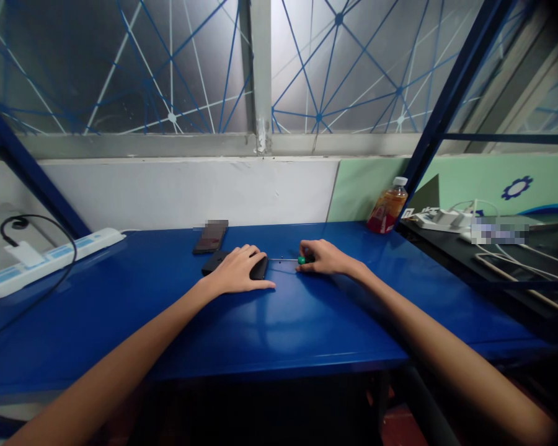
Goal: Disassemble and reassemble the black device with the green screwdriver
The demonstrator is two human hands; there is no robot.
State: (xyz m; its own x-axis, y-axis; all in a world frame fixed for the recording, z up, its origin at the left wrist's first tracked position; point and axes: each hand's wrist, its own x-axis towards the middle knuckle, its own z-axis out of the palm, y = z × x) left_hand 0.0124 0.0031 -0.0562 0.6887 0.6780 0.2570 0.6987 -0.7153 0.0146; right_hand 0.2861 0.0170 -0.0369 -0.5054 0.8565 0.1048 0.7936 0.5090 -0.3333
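Observation:
On the blue table [279, 334], my left hand [236, 271] lies over a flat black rectangular device [259, 268], fingers across its top and thumb along the near side. Its exact kind is partly hidden by the hand. Pinched in my right hand [323, 257] is a screwdriver [301, 260] with a green handle. Its thin metal shaft points left, and the tip reaches the right end of the device; whether it sits in a screw cannot be made out. A few tiny dark specks, perhaps screws, lie beside the shaft.
A dark phone-like slab [211, 236] lies behind the device. At left is a white power strip [56, 257] with a black cable [75, 248]. A drink bottle [388, 205] stands at the back right, near a black surface [451, 254] with white cables.

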